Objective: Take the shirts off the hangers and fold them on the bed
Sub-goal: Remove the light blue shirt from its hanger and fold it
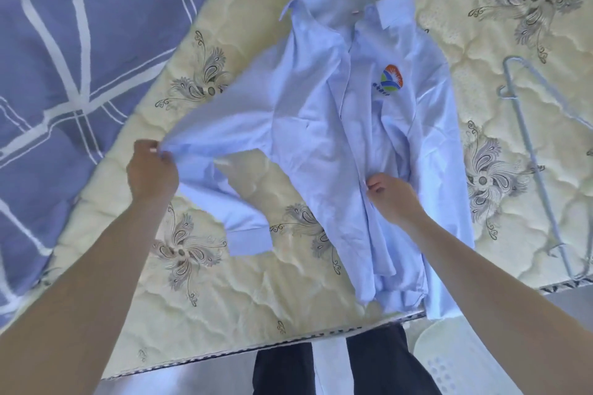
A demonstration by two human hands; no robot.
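Two bare hands on one pale blue shirt [337,138], seen from above. Shirt spread front-up on the cream quilted mattress [224,298] of a bed, grey floral print all over the quilting. Collar [394,8] at the far end, hem at the near edge and hanging slightly over it. Round multicoloured logo [390,80] on the chest, toward the right of the view.

Left hand [150,170] pinching the outer fold of the nearer sleeve between thumb and curled fingers, holding it out sideways to the left. Sleeve bent back below that hand, its cuff [248,242] lying flat on the mattress closer to the viewer.

Right hand [391,196] with fingers curled, gripping the cloth along the front opening, about the middle of the shirt. Other sleeve folded down along the right side of the shirt body.

Pale wire hanger [528,141] lying bare on the mattress, apart from the shirt on the right. Blue bedcover [64,58] with white lines at the left, covering that side of the mattress. Dark trousers [282,369] below the near edge, and beside them a white perforated object [449,359], too little in view to identify.
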